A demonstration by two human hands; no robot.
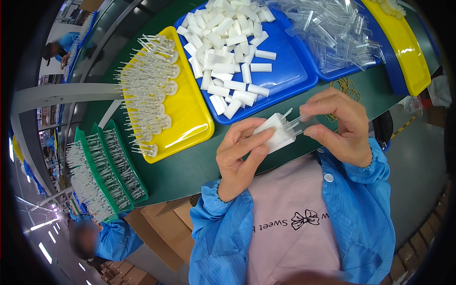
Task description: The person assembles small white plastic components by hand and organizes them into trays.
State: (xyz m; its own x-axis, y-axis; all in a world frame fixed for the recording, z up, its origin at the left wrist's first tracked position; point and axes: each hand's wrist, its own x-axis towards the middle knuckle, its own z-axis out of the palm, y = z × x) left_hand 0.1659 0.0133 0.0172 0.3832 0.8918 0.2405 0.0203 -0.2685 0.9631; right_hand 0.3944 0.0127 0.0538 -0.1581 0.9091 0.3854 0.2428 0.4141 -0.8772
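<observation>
Dark lettering (283, 223) — a short line on either side of a bow outline (305, 219) — on the pink shirt (289, 190)

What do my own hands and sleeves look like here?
Your left hand and right hand are both ungloved. The left sleeve and right sleeve are loose and bright blue, with fine lines in the cloth and cuffs gathered at the wrists. I see no cables or printed markings on either sleeve.

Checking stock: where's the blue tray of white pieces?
Head view, top centre: the blue tray of white pieces sits between the yellow tray on its left and the clear pieces on its right.
</observation>
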